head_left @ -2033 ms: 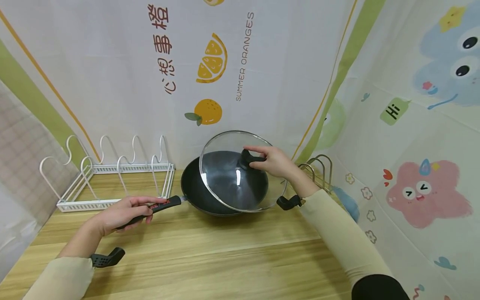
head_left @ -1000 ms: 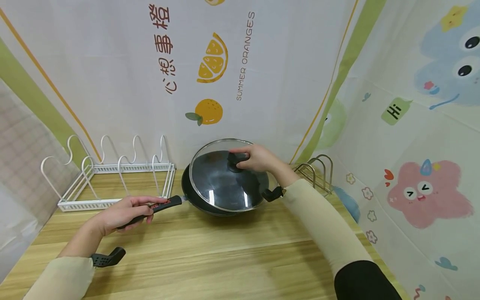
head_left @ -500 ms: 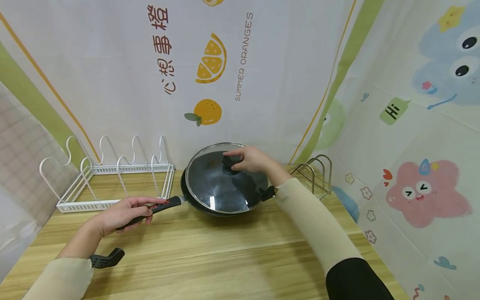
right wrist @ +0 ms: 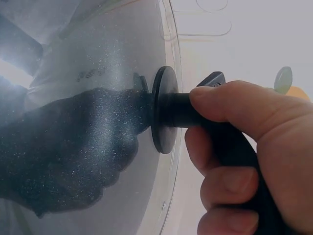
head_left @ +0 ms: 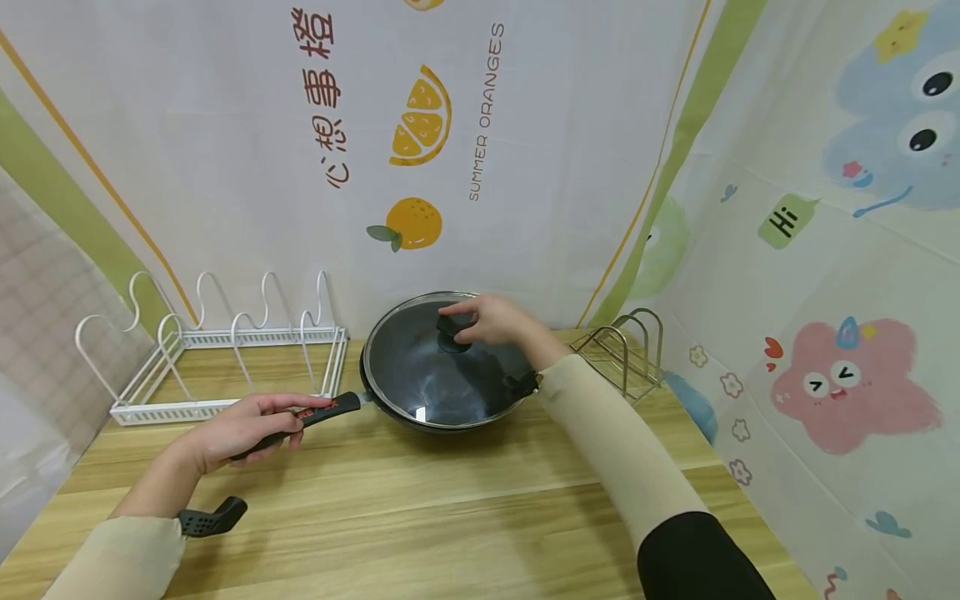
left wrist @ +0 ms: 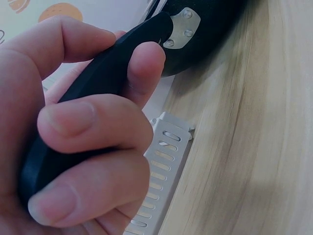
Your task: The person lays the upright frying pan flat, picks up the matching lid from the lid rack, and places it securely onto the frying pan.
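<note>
A black wok (head_left: pixel 450 430) stands on the wooden table near the back, its handle (head_left: pixel 337 407) pointing left toward me. My left hand (head_left: pixel 251 427) grips that handle; in the left wrist view the fingers (left wrist: pixel 98 120) curl round it below a riveted metal bracket (left wrist: pixel 185 28). Over the wok lies a glass lid (head_left: pixel 427 375) with a metal rim, covering nearly all of its opening. My right hand (head_left: pixel 495 321) holds the lid's black knob (head_left: pixel 452 331). Close up in the right wrist view, thumb and fingers wrap the knob (right wrist: pixel 234 147), and the glass mirrors the hand.
Left of the wok stands a white wire rack (head_left: pixel 225 408) with tall curved dividers. A small gold wire rack (head_left: pixel 626 354) is at the right, behind my right forearm. Printed cloth (head_left: pixel 570 167) hangs at the back and right of the table (head_left: pixel 420 517).
My right hand has brought the lid left and down, from tilted above the wok's right side to lying over its opening. The left hand keeps its grip on the handle.
</note>
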The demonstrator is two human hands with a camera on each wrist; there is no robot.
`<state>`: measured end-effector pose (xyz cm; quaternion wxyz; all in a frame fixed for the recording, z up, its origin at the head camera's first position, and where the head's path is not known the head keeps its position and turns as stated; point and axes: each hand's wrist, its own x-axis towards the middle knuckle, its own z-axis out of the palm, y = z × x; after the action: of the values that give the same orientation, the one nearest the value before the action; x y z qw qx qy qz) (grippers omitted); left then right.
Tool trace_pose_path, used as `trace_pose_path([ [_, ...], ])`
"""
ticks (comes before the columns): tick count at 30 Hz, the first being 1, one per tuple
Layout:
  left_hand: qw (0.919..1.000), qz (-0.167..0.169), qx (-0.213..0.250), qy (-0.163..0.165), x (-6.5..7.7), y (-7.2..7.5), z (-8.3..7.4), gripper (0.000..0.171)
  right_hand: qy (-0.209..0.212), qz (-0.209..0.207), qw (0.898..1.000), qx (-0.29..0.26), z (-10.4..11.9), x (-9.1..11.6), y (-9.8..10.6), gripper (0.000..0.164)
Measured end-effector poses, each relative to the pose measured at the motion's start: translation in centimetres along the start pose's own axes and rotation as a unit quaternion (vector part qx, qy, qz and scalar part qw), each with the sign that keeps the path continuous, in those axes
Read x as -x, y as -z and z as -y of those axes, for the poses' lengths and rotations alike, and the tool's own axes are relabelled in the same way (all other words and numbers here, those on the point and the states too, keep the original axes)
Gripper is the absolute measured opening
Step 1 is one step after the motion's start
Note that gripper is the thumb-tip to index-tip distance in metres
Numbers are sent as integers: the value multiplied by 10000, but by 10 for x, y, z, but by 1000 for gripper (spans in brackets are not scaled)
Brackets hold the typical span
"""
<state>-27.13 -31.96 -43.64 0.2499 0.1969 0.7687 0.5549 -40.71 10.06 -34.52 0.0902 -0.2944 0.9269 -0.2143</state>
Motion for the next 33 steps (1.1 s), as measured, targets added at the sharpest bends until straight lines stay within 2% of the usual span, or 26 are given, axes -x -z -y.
trace_pose_path([
  [18,10000,65,39,-62,0,1,1,45,-129,36,9998,-147,0,-8,-9,58],
  [33,9999,97,14,-42,1,1,3,46,-463,22,9987,-215,6,-7,-13,59],
])
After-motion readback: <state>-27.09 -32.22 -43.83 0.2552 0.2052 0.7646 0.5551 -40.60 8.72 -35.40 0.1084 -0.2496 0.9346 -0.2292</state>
